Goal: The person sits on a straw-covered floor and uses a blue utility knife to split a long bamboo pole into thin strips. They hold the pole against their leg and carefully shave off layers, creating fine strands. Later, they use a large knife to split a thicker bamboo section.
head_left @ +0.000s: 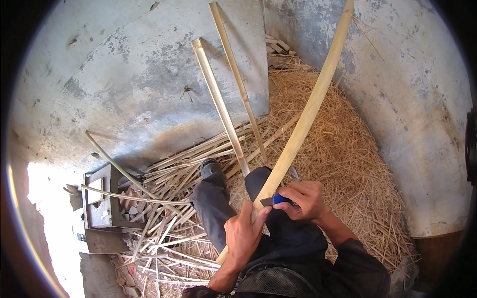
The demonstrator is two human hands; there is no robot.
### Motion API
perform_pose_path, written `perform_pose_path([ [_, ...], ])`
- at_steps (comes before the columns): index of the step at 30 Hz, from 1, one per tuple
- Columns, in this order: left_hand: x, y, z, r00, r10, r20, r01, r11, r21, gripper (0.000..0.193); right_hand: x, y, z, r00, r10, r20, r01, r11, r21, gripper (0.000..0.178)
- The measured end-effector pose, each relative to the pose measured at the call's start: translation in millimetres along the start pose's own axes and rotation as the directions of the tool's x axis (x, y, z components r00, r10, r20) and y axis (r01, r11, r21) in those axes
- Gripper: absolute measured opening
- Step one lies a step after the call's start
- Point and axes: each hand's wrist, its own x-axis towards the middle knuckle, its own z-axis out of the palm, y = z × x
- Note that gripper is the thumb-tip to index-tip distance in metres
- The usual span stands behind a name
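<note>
A long pale bamboo slat [310, 114] slants across my lap, its far end rising toward the top right of the view. Around its near part, my left hand [241, 236] is closed, with the thumb lying close to a blade. In the fist of my right hand [304, 199] is a small knife [281, 199] with a blue handle. Its short, broad dark blade rests against the slat just beyond my left thumb. The far side of my left hand's grip is hidden.
Two split bamboo lengths [218, 99] lean on the grey wall [129, 64] ahead. Thin strips [169, 238] litter the floor at left, beside an open box [102, 198] with bits inside. Curly shavings [343, 164] are heaped at right, against another wall [412, 99].
</note>
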Motion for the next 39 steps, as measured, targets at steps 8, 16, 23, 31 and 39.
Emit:
perform_pose_path([
  [8, -3, -11, 2, 1.0, 0.018, -0.018, -0.017, 0.999, 0.027, 0.039, 10, 6, -10, 0.999, 0.013, 0.044, -0.01, 0.998, -0.065, 0.029],
  [16, -46, -37, 9, 0.989, -0.061, 0.134, 0.057, 0.998, 0.029, 0.038, 26, 86, -52, 0.897, 0.273, -0.348, -0.323, 0.942, -0.091, 0.044],
  [23, -46, -49, 3, 0.985, -0.059, 0.16, 0.085, 0.983, -0.161, 0.043, 18, 111, -53, 0.832, 0.421, -0.361, -0.338, 0.901, 0.272, 0.038],
  [31, -27, -74, 2, 0.695, -0.051, 0.717, 0.637, 0.507, -0.581, 0.063, -3, 68, -4, 0.818, 0.567, 0.099, -0.429, 0.486, 0.761, 0.037],
  [39, -21, -100, 24, 0.416, 0.278, 0.866, 0.877, 0.129, -0.462, 0.076, 15, 21, 8, 0.792, 0.569, 0.224, -0.474, 0.341, 0.812, 0.049],
])
